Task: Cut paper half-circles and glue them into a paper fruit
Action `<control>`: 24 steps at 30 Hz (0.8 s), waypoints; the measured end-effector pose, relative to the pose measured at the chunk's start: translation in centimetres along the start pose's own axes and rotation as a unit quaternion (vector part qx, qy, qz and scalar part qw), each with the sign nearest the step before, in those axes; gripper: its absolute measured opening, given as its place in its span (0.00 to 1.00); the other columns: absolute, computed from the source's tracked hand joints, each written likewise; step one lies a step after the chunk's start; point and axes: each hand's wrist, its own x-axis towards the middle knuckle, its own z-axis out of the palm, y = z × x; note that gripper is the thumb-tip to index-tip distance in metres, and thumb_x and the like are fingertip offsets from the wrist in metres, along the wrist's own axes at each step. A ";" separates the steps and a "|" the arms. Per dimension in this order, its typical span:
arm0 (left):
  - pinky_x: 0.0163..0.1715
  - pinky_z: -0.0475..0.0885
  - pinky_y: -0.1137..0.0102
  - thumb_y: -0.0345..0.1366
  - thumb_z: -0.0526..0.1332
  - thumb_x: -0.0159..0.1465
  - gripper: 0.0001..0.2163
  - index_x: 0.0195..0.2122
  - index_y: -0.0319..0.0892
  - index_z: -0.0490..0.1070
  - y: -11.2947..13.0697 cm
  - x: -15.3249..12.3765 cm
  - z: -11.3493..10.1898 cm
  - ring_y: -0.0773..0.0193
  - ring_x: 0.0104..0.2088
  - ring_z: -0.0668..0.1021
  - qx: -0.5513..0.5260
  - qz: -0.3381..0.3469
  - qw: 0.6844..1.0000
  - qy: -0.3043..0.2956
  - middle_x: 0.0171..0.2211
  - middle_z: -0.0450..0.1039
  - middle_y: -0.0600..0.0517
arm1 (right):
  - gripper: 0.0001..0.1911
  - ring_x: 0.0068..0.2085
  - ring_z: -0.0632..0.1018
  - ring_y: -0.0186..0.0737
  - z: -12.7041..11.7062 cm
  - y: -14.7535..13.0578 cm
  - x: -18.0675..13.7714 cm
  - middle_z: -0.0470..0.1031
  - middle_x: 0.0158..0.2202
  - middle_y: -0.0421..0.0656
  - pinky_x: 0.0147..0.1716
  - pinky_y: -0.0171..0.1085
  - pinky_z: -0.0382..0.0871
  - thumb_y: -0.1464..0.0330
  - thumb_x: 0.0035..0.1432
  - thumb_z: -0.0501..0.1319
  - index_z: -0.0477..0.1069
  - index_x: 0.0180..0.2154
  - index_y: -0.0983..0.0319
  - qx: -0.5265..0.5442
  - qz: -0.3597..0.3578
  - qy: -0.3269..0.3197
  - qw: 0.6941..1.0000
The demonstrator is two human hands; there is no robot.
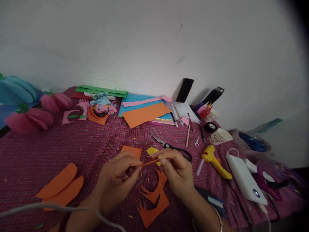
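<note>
Both hands pinch the ends of a thin orange paper strip (149, 163) above a red checked cloth (29, 151). My left hand (118, 180) grips its left end with thumb and fingers closed. My right hand (175, 170) holds the right end between thumb and forefinger. Below the strip lie curved orange paper offcuts (154, 201). An orange paper piece (132, 150) and a small yellow piece (152, 150) lie just beyond the hands.
Two orange oval cut-outs (61, 187) lie at left. Scissors (172, 147), a yellow glue gun (214, 161) and a white power bank (243, 178) sit at right. Coloured paper sheets (145, 114), paper cups (219, 136), pens and pink paper fruits (30, 119) line the far edge by the wall.
</note>
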 end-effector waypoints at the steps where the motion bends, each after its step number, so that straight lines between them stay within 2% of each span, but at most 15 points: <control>1: 0.27 0.69 0.71 0.27 0.58 0.60 0.06 0.28 0.44 0.70 0.2 0.1 -0.1 0.66 0.27 0.75 0.005 0.002 1.000 0.009 0.26 0.73 0.54 | 0.10 0.39 0.78 0.39 0.0 0.0 0.1 0.79 0.36 0.41 0.40 0.41 0.72 0.76 0.61 0.56 0.72 0.37 0.56 -0.006 -0.001 -0.002 1.000; 4: 0.30 0.69 0.70 0.26 0.57 0.58 0.06 0.26 0.44 0.67 0.6 0.3 -0.4 0.64 0.29 0.75 -0.015 -0.003 0.999 0.039 0.27 0.72 0.54 | 0.09 0.39 0.78 0.39 0.2 0.0 0.3 0.79 0.36 0.42 0.40 0.41 0.72 0.77 0.59 0.57 0.71 0.36 0.58 -0.031 -0.002 -0.008 0.999; 9: 0.33 0.69 0.70 0.28 0.56 0.58 0.06 0.26 0.45 0.65 0.2 0.1 -0.4 0.64 0.32 0.75 -0.118 -0.105 0.987 0.044 0.29 0.71 0.55 | 0.08 0.37 0.78 0.38 0.6 0.0 0.3 0.78 0.35 0.43 0.38 0.38 0.71 0.77 0.57 0.57 0.69 0.33 0.59 -0.051 0.015 -0.049 0.997; 12: 0.34 0.68 0.69 0.30 0.56 0.60 0.05 0.27 0.46 0.66 -0.3 -0.3 -0.3 0.64 0.33 0.74 -0.146 -0.137 0.979 0.035 0.31 0.71 0.55 | 0.07 0.38 0.79 0.39 0.7 0.1 0.3 0.78 0.34 0.43 0.39 0.40 0.71 0.77 0.57 0.56 0.69 0.32 0.59 -0.060 0.027 -0.061 0.996; 20: 0.33 0.69 0.70 0.30 0.57 0.61 0.05 0.29 0.47 0.67 -0.5 -0.6 0.1 0.64 0.32 0.74 -0.129 -0.128 0.983 0.017 0.30 0.71 0.55 | 0.06 0.35 0.77 0.38 0.6 0.6 0.3 0.77 0.32 0.42 0.36 0.38 0.70 0.74 0.58 0.57 0.69 0.32 0.59 -0.060 0.037 -0.076 0.995; 22: 0.35 0.71 0.69 0.30 0.57 0.62 0.06 0.36 0.49 0.69 -0.5 -0.4 0.0 0.64 0.34 0.76 -0.100 -0.111 0.988 0.028 0.32 0.73 0.55 | 0.06 0.34 0.76 0.38 0.5 0.5 0.3 0.76 0.32 0.41 0.36 0.38 0.69 0.74 0.59 0.56 0.69 0.32 0.59 -0.063 0.035 -0.081 0.994; 24: 0.39 0.71 0.68 0.29 0.57 0.62 0.12 0.45 0.51 0.69 -0.6 -0.2 -0.2 0.62 0.38 0.77 -0.042 -0.057 0.997 0.021 0.37 0.75 0.53 | 0.06 0.34 0.75 0.38 0.4 0.5 0.3 0.75 0.31 0.41 0.35 0.38 0.68 0.75 0.59 0.56 0.69 0.31 0.59 -0.074 0.035 -0.086 0.993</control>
